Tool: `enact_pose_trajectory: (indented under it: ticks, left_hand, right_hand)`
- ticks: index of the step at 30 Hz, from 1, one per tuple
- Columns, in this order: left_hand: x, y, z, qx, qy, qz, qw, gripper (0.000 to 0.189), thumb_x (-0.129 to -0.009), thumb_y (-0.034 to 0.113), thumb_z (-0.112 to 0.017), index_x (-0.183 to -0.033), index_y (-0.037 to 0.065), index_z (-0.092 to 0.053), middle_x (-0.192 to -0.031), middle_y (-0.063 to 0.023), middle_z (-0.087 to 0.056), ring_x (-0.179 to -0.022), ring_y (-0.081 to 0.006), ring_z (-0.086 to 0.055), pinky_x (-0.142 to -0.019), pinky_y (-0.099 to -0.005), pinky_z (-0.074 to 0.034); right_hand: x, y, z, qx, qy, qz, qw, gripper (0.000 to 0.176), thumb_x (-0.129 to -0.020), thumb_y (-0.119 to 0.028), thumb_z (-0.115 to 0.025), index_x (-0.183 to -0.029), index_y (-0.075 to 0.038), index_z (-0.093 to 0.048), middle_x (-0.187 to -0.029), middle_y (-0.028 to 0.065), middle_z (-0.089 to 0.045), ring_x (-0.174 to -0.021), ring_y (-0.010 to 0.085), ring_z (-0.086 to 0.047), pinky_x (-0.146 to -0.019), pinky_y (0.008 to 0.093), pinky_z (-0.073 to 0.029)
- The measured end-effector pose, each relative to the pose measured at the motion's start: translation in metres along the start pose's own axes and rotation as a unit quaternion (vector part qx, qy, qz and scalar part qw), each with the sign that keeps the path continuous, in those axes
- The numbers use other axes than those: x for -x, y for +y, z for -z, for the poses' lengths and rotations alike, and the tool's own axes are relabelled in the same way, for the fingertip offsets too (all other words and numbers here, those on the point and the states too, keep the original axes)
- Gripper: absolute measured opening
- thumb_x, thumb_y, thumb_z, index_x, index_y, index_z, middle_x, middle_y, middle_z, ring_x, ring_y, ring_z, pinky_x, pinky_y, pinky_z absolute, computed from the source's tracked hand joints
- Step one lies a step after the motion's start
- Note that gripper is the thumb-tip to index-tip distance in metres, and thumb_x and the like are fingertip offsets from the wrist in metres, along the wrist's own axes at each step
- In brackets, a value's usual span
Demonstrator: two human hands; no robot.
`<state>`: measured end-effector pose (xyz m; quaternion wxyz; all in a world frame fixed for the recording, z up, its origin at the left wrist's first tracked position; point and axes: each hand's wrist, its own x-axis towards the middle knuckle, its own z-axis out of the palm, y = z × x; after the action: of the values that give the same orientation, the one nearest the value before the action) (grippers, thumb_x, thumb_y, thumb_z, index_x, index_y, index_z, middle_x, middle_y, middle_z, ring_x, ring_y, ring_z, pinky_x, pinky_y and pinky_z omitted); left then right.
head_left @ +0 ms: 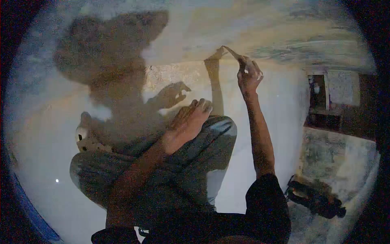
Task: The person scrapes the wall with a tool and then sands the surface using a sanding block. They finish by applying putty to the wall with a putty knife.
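Observation:
My right hand point(249, 77) is raised above the pale surface, its fingers bent around a thin pointed object point(231, 52). The object's tip meets the surface beside the shadow of my hand; its exact kind cannot be made out. Over my bent knee point(221, 124), my left hand point(191, 116) has loosely curled fingers. Its shadow shows a gap between fingers and thumb, and nothing can be seen in it. A rough, crumpled-looking light patch point(174, 76) lies just beyond my left hand. My head's large shadow point(109, 49) falls across the surface.
A pale shape with dark spots point(93, 144) lies beside my left leg, partly in shadow. A blue edge point(32, 211) runs along the lower left. Farther off on the right are a person in dark clothes point(319, 199) and a doorway point(318, 91).

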<state>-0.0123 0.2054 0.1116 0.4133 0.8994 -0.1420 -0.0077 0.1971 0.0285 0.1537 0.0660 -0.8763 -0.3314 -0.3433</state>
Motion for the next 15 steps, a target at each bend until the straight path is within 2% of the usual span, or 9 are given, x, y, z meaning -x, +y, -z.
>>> enact_pose_trajectory:
  ticks: [1, 4, 8, 10, 12, 13, 15]
  left_hand:
    - [0.000, -0.001, -0.001, -0.004, 0.026, -0.008, 1.000, 0.037, -0.087, 0.004, -0.047, -0.122, -0.002, -0.053, -0.123, -0.0223, -0.051, -0.112, -0.0383, -0.053, -0.090, -0.0480, -0.048]
    - [0.000, 0.001, 0.003, 0.001, 0.015, -0.008, 1.000, 0.036, -0.087, 0.005, -0.046, -0.122, -0.002, -0.052, -0.122, -0.0219, -0.051, -0.111, -0.0376, -0.054, -0.090, -0.0478, -0.048]
    - [-0.002, 0.004, -0.001, -0.010, 0.020, -0.013, 1.000, 0.036, -0.088, 0.006, -0.045, -0.122, -0.002, -0.051, -0.122, -0.0218, -0.051, -0.110, -0.0374, -0.054, -0.090, -0.0476, -0.048]
    - [-0.006, 0.006, 0.000, 0.005, -0.023, 0.006, 1.000, 0.036, -0.087, 0.005, -0.046, -0.123, -0.002, -0.051, -0.122, -0.0216, -0.051, -0.110, -0.0373, -0.054, -0.091, -0.0473, -0.048]
    - [-0.006, 0.005, -0.005, -0.009, -0.020, -0.001, 1.000, 0.037, -0.087, 0.005, -0.046, -0.123, -0.001, -0.052, -0.122, -0.0214, -0.051, -0.110, -0.0371, -0.054, -0.090, -0.0474, -0.048]
    - [-0.006, 0.005, -0.009, -0.021, -0.017, -0.004, 1.000, 0.037, -0.087, 0.005, -0.047, -0.123, -0.001, -0.052, -0.121, -0.0212, -0.051, -0.110, -0.0369, -0.055, -0.090, -0.0474, -0.049]
    - [-0.005, 0.002, -0.011, -0.035, -0.003, -0.017, 0.999, 0.038, -0.087, 0.005, -0.047, -0.124, 0.000, -0.052, -0.120, -0.0208, -0.051, -0.109, -0.0365, -0.055, -0.089, -0.0470, -0.049]
  right_hand:
    - [0.002, 0.000, 0.000, -0.002, -0.005, 0.003, 1.000, 0.016, -0.084, -0.008, -0.067, -0.096, -0.018, -0.066, -0.070, 0.0081, -0.061, -0.058, 0.0312, -0.061, -0.051, 0.0412, -0.048]
    - [-0.002, -0.004, 0.003, 0.024, -0.023, -0.014, 0.999, 0.013, -0.085, -0.009, -0.067, -0.096, -0.017, -0.066, -0.074, 0.0085, -0.064, -0.060, 0.0314, -0.062, -0.052, 0.0412, -0.049]
    - [-0.007, -0.008, 0.002, -0.032, -0.001, -0.044, 0.999, 0.014, -0.085, -0.010, -0.067, -0.096, -0.017, -0.066, -0.082, 0.0079, -0.068, -0.069, 0.0316, -0.065, -0.057, 0.0432, -0.050]
    - [-0.002, -0.007, -0.005, -0.037, 0.009, -0.052, 0.998, 0.014, -0.084, -0.010, -0.068, -0.097, -0.017, -0.066, -0.084, 0.0074, -0.069, -0.073, 0.0320, -0.066, -0.059, 0.0447, -0.050]
    - [0.004, -0.011, -0.010, 0.048, 0.019, -0.006, 0.999, 0.015, -0.085, -0.012, -0.068, -0.098, -0.018, -0.067, -0.089, 0.0064, -0.070, -0.080, 0.0323, -0.067, -0.064, 0.0475, -0.051]
    - [0.004, -0.010, -0.009, 0.050, 0.018, -0.007, 0.999, 0.015, -0.085, -0.012, -0.068, -0.098, -0.018, -0.067, -0.089, 0.0064, -0.070, -0.080, 0.0323, -0.067, -0.064, 0.0475, -0.051]
    - [0.001, -0.005, -0.004, 0.035, -0.050, -0.013, 0.998, 0.013, -0.088, -0.016, -0.066, -0.100, -0.012, -0.069, -0.093, 0.0093, -0.071, -0.083, 0.0302, -0.069, -0.074, 0.0413, -0.053]
